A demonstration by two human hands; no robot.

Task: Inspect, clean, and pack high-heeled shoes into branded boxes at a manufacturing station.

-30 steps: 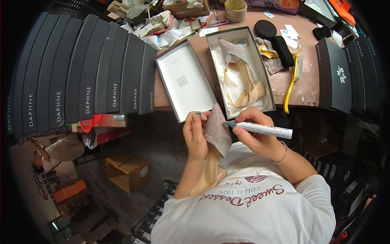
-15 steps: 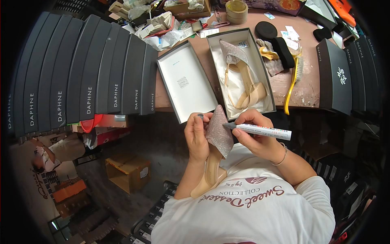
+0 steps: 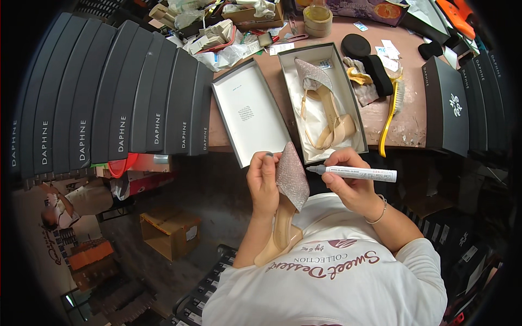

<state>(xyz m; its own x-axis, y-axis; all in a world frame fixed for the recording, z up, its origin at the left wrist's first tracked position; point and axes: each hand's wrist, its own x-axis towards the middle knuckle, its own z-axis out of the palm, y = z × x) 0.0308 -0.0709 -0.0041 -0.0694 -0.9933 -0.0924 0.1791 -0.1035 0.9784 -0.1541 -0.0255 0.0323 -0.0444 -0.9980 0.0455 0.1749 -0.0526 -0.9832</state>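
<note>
A glittery pink-silver pointed shoe (image 3: 292, 176) with a beige insole is held up in front of my chest, toe pointing away from me. My left hand (image 3: 265, 183) is closed round its left side. Between the thumb and fingers of my right hand (image 3: 352, 187) is a white and grey marker pen (image 3: 361, 173). The pen's grey tip points left at the shoe, with a small gap between them. Beyond my hands, the matching shoe (image 3: 337, 127) lies on white paper in an open shoebox (image 3: 362, 142). The white-lined box lid (image 3: 239, 89) rests to its left.
Dark shoeboxes (image 3: 109, 92) stand in a row at the left, with more boxes (image 3: 446, 108) at the right. A yellow-handled brush (image 3: 387, 127), a black round lid (image 3: 356, 46) and cloths (image 3: 365, 92) lie on the table. A cardboard box (image 3: 170, 233) sits on the floor; a person (image 3: 68, 206) is far left.
My right hand has drawn the marker to the right, so its tip has come away from the shoe. The shoe has shifted slightly left in my left hand.
</note>
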